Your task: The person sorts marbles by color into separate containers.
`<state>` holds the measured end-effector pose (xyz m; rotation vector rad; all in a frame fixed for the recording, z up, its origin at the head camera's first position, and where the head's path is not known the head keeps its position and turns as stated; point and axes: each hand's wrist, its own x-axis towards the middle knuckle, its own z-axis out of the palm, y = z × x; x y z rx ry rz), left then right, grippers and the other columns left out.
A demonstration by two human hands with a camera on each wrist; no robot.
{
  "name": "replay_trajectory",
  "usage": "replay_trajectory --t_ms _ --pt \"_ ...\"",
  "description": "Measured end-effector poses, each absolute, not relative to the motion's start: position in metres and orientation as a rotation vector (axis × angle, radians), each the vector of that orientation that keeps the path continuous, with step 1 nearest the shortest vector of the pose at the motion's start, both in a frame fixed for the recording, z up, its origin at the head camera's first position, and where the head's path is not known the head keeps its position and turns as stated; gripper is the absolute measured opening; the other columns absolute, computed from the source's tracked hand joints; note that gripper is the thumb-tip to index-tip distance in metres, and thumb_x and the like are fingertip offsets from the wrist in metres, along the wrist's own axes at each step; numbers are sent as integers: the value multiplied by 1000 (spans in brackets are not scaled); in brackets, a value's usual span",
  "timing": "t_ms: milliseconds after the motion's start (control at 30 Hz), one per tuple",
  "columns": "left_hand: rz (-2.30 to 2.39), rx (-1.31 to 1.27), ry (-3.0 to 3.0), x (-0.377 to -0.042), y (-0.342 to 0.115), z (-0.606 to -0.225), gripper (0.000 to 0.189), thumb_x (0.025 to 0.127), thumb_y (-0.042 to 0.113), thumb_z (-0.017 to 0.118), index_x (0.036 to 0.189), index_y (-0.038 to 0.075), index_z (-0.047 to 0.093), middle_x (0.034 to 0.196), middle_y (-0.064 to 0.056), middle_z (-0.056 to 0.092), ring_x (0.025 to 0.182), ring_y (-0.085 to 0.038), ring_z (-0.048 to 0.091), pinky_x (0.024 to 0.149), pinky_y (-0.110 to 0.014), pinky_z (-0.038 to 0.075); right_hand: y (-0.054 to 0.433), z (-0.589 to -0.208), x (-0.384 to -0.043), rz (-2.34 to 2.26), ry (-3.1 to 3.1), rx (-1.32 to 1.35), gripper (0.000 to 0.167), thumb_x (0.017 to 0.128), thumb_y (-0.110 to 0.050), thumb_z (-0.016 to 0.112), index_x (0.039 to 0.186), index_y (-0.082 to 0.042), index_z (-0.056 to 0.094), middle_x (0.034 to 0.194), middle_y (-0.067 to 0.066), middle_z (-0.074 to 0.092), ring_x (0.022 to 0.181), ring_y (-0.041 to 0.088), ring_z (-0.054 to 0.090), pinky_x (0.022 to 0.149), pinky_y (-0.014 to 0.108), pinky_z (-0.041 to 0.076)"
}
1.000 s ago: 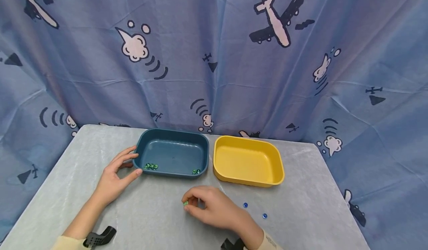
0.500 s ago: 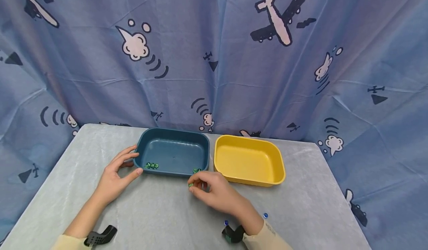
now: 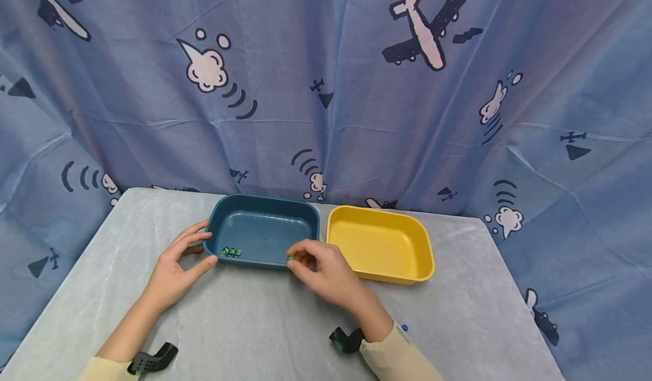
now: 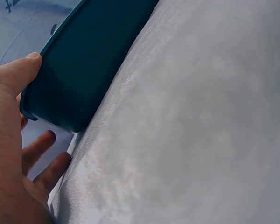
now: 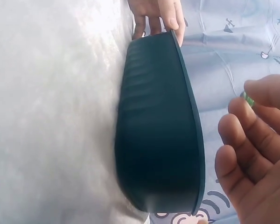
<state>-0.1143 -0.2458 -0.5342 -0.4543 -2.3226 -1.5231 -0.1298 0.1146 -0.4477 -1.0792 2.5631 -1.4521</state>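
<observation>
My left hand (image 3: pixel 175 270) holds the near-left corner of a dark teal plastic box (image 3: pixel 265 231), its thumb (image 4: pixel 25 70) on the rim and fingers at the side wall. Several green glass marbles (image 3: pixel 231 252) lie in the box's near-left corner. Above the box's near-right rim, my right hand (image 3: pixel 326 270) pinches a green marble (image 5: pixel 248 99) between thumb and index finger; its other fingers are loosely bent. The box's near-right corner inside is hidden behind this hand in the head view.
Right of the teal box stands a yellow plastic box (image 3: pixel 379 242) with a bare floor. A blue marble (image 3: pixel 404 328) lies on the grey-covered table (image 3: pixel 244 324), close by the right sleeve. A blue patterned curtain (image 3: pixel 285 86) hangs behind the table.
My right hand has moved forward with the green marble, from the table in front to above the teal box's near rim. One blue marble is now out of sight. The left hand stays put.
</observation>
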Motion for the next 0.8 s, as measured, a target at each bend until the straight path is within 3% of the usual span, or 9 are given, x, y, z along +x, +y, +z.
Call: replay_trajectory --t_ms 467,800 --pt "-1518 -459 -2322 -114 -247 -535 53 93 -7 83 143 3 68 167 -9 49 134 -3 57 101 -17 52 107 -453 -146 -1543 2621 -993 11 105 -12 77 115 -15 76 89 -11 68 71 10 58 62 28 54" --pt "-1530 -459 -2316 -115 -247 -536 54 93 -8 83 143 3 68 166 -9 49 134 -3 57 101 -17 52 105 -454 -153 -1582 2607 -925 10 105 -14 76 115 -14 76 88 -7 68 72 14 58 63 28 52"
